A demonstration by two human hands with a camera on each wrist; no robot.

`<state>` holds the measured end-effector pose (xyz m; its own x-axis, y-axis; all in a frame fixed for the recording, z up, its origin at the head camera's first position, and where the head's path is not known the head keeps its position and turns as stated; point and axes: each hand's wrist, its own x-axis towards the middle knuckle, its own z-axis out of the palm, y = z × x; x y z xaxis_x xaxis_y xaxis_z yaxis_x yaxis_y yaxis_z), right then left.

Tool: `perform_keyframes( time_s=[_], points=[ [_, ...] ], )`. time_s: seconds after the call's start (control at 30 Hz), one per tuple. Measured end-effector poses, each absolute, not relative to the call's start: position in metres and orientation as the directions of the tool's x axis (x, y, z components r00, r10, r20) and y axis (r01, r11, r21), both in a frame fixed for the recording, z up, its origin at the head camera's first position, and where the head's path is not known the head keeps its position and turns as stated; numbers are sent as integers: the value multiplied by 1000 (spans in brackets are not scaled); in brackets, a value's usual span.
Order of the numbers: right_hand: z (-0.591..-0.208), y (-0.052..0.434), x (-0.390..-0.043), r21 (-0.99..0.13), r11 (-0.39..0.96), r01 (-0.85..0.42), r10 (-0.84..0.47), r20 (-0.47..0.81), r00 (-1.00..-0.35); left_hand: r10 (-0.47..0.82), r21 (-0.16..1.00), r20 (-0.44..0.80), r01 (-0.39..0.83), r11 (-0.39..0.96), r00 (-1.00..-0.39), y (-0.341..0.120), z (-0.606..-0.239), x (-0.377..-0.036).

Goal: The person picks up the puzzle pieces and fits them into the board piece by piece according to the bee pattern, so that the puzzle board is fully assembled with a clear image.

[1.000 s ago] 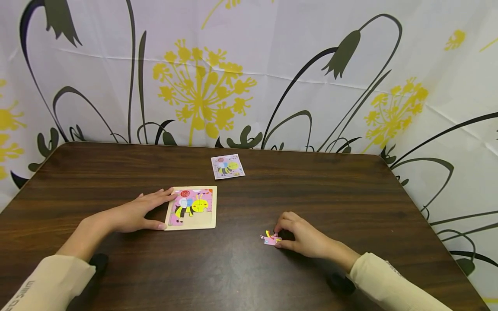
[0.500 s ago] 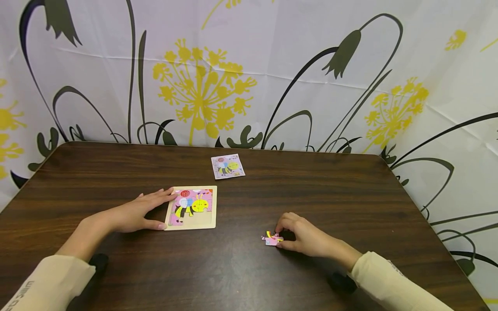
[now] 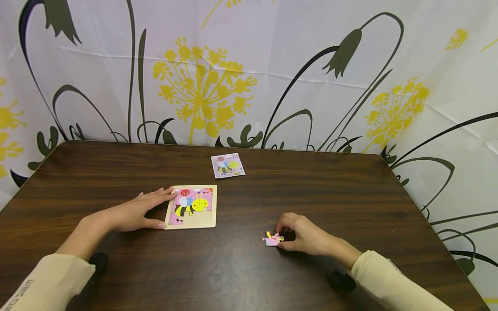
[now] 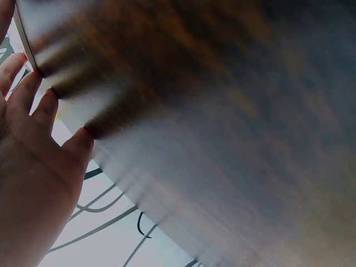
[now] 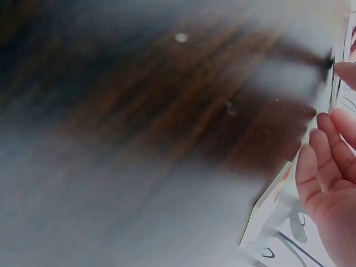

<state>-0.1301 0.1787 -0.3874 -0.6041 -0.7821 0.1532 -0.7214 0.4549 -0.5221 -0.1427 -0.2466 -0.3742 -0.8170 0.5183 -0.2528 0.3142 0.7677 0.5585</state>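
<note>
A: How full is the puzzle board (image 3: 191, 207), left of the desk (image 3: 350, 194) middle?
B: Mostly; its lower right looks bare. The left hand (image 3: 134, 212) lies flat at its edge.
A: The right hand (image 3: 307, 235)?
B: Pinching a loose piece (image 3: 272, 238) nearer the front edge.

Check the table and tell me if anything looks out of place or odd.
One loose puzzle piece lies away from the puzzle board, pinched by the right hand. The board shows a bare patch along its lower edge. The left hand rests at the board's left edge. The small picture card sits slightly askew. Nothing looks spilled or damaged.
</note>
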Motion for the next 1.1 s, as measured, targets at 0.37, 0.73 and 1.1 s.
perform_keyframes(
  time_s=[0.37, 0.73, 1.1],
  points=[
    [-386, 174, -134, -544, 402, -737, -798, 186, -573, 518, 555, -247, 319, 769, -819, -247, -373, -142],
    [-379, 162, -141, -547, 399, -736, -795, 193, -575, 513, 549, -256, 314, 775, -819, -246, -371, -142],
    [-381, 144, -151, -572, 380, -727, -806, 181, -563, 517, 548, -266, 314, 776, -813, -247, -375, -144]
  ],
)
